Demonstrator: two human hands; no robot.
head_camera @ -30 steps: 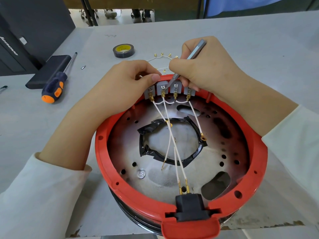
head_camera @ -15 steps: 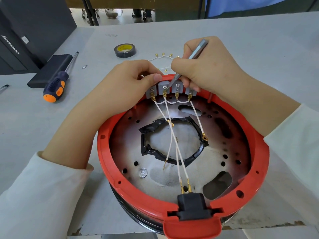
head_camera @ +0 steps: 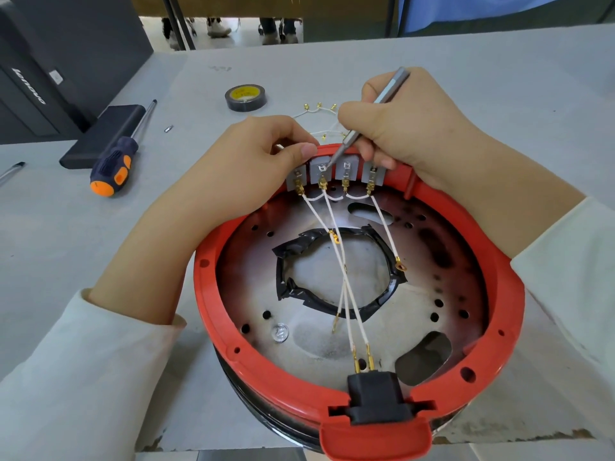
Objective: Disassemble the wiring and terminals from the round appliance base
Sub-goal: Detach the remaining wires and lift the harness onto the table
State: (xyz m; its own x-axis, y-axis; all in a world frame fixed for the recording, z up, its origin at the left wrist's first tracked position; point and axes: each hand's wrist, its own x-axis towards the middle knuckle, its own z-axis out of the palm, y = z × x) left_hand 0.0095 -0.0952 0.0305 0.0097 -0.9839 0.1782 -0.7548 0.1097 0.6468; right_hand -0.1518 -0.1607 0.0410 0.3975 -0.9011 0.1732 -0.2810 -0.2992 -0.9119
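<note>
The round appliance base (head_camera: 359, 387), red-rimmed with a scorched metal plate inside, sits on the grey surface (head_camera: 499, 104) between the two forearms, its near edge well short of the hands. At that near edge a black socket (head_camera: 374, 399) is seated in the rim, and two white wires (head_camera: 349, 294) with gold plugs run into it, so this end looks not yet undone. A third wire ends loose over the plate, and a ring lug (head_camera: 401, 266) on the wire below the right hand also lies free near the taped central opening (head_camera: 336, 271); those ends seem already released.

Further up, right under the hands, four grey terminal blocks (head_camera: 336, 174) stand in a row along the far rim, each with a gold connector plugged in and short white jumpers looping between them. All four appear attached, so the bulk of the job is left.

The left hand (head_camera: 253, 168) is curled over the rim, thumb and fingers pinching the leftmost end of the row to steady it. The right hand (head_camera: 409, 128) grips a slim grey driver (head_camera: 369, 121) like a pen, its tip resting on the screw of the second block from the left. I judge this to be the loosening of that terminal.

Just beyond the hands lies a short wire set (head_camera: 319, 109) with gold lugs, apparently removed already. Farther out, beyond the left hand, are a roll of black tape (head_camera: 245, 98), a tiny screw (head_camera: 168, 129) and an orange-handled screwdriver (head_camera: 114, 164).
</note>
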